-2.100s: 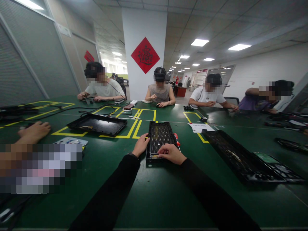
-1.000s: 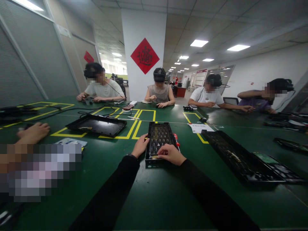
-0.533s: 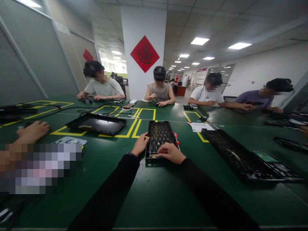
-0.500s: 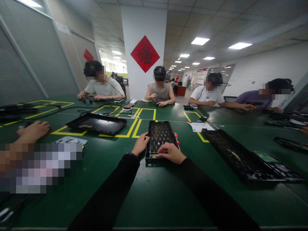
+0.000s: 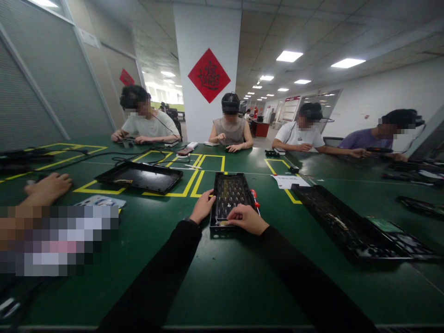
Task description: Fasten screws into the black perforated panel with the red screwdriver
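Two hands, left hand [image 5: 202,207] and right hand [image 5: 247,218], touch one keyboard frame [image 5: 229,196].

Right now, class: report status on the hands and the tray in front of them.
Left hand on black tray's left edge. Right hand resting on its near end. Red-handled screwdriver beside the tray's right side.

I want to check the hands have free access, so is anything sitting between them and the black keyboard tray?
Nothing visible does. The left hand already rests on the left edge of the black keyboard tray, and the right hand lies on its near end. A red-handled screwdriver lies beside the tray's right edge, clear of both hands.
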